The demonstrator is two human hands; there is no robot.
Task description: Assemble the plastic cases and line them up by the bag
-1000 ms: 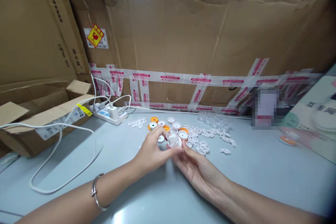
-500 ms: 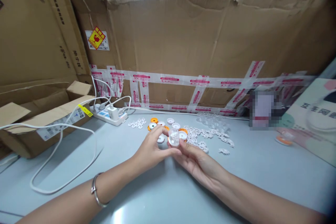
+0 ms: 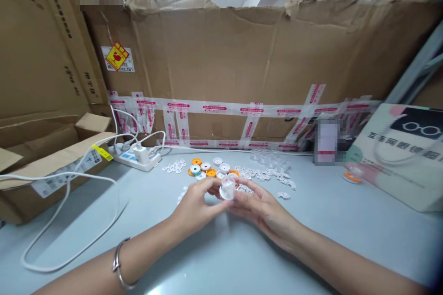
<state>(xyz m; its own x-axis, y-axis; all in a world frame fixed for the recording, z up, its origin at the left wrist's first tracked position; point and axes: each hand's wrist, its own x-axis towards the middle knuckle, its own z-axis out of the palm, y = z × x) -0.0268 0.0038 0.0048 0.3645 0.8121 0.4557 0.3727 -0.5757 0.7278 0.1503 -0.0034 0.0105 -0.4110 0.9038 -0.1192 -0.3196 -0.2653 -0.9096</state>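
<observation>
Clear cup [image 3: 229,186] gripped in both hands, tilt changed.
The left hand [image 3: 197,200] pinches the cup's left side and the right hand [image 3: 259,203] grips its right; the cup sits between their fingertips, over the table [image 3: 238,262]. Its white rim [image 3: 223,195] points down-left, against down-right one second earlier. Beyond lie orange and white discs [image 3: 224,167], with white cutouts [image 3: 265,174] to their right.

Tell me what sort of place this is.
Probably a workbench in a workshop or storeroom: small plastic parts lie on a table with a power strip, backed by taped cardboard.
</observation>
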